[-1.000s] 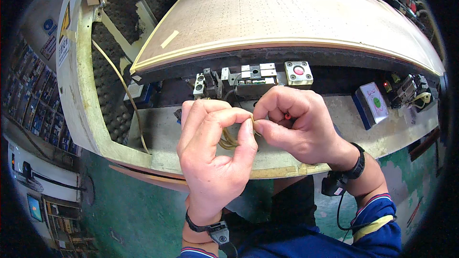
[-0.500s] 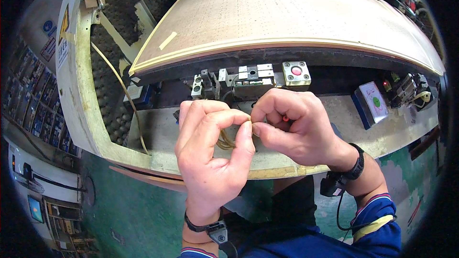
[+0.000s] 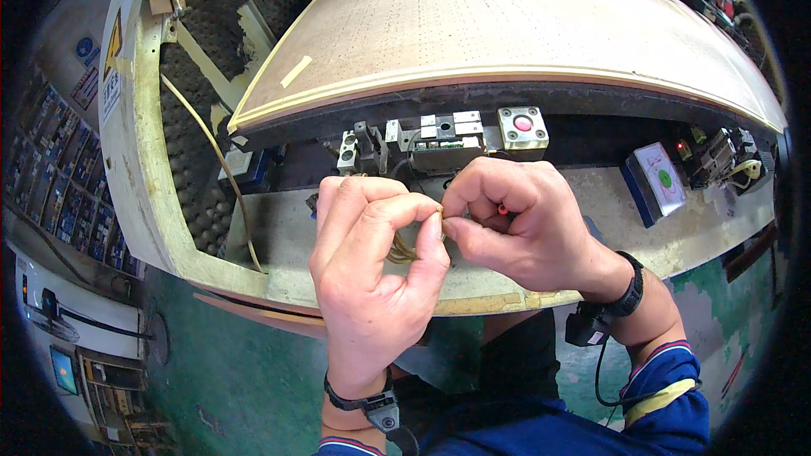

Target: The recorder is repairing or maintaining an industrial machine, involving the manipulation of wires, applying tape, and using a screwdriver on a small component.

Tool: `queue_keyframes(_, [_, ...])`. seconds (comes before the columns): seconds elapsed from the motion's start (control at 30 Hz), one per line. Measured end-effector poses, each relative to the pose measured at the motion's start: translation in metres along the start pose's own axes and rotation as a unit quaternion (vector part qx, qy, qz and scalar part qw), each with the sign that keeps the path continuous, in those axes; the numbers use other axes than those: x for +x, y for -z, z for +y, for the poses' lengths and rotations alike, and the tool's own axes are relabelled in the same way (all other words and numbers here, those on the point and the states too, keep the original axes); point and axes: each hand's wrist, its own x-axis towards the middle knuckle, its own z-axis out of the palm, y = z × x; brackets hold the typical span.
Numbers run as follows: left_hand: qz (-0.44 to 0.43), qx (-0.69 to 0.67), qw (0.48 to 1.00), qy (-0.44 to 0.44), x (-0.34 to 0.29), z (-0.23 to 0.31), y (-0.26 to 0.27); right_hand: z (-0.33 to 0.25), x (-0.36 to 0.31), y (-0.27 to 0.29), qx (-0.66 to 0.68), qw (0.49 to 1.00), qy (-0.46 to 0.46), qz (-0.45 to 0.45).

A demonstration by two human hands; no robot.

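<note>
My left hand [image 3: 367,274] is closed in a pinch, thumb against forefinger, on a tiny brass-coloured piece [image 3: 439,210]. My right hand [image 3: 528,224] meets it there, its thumb and forefinger closed close to the same piece. A slim object with a red end [image 3: 503,209] shows among the curled fingers of my right hand; the rest of it is hidden. Behind my left thumb, a bundle of brownish-yellow wires [image 3: 400,250] hangs in a loop. Both hands are raised over the pale front ledge of a machine [image 3: 287,283].
Beyond my hands stand metal clamp blocks [image 3: 448,139] and a square block with a red button [image 3: 523,124]. A box with a green button [image 3: 665,179] is at the right. A large dotted panel [image 3: 507,25] lies behind them. A cable [image 3: 203,127] runs down the left.
Almost nothing differs. My joined fingertips have shifted very slightly to the left, and both hands keep their pinch.
</note>
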Motion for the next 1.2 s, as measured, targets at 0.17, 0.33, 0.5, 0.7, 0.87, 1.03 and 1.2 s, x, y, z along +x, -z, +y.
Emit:
queue_keyframes(0.17, [0.003, 0.007, 1.0, -0.001, 0.001, 0.0, -0.002, 0.001, 0.002, 0.0, -0.003, 1.0, 0.003, 0.001])
queue_keyframes(0.33, [-0.002, 0.01, 1.0, -0.009, 0.001, 0.0, -0.003, 0.002, 0.001, 0.0, -0.011, 1.0, -0.011, -0.001])
queue_keyframes(0.5, [-0.007, 0.012, 1.0, -0.009, 0.0, 0.0, 0.0, 0.0, 0.002, 0.0, -0.018, 1.0, 0.0, -0.003])
queue_keyframes(0.7, [-0.017, 0.008, 1.0, -0.008, 0.003, 0.001, 0.004, 0.0, 0.001, 0.0, -0.015, 1.0, -0.011, -0.01])
queue_keyframes(0.87, [-0.021, 0.003, 1.0, 0.008, 0.003, 0.003, 0.006, 0.0, 0.001, 0.0, -0.009, 1.0, -0.016, -0.017])
queue_keyframes(1.03, [-0.026, -0.001, 1.0, 0.017, 0.003, 0.004, 0.007, -0.001, 0.001, 0.001, -0.007, 1.0, -0.003, -0.012])
queue_keyframes(1.2, [-0.027, -0.008, 1.0, 0.014, 0.002, 0.002, 0.007, -0.001, 0.001, 0.002, -0.015, 1.0, -0.001, -0.014])
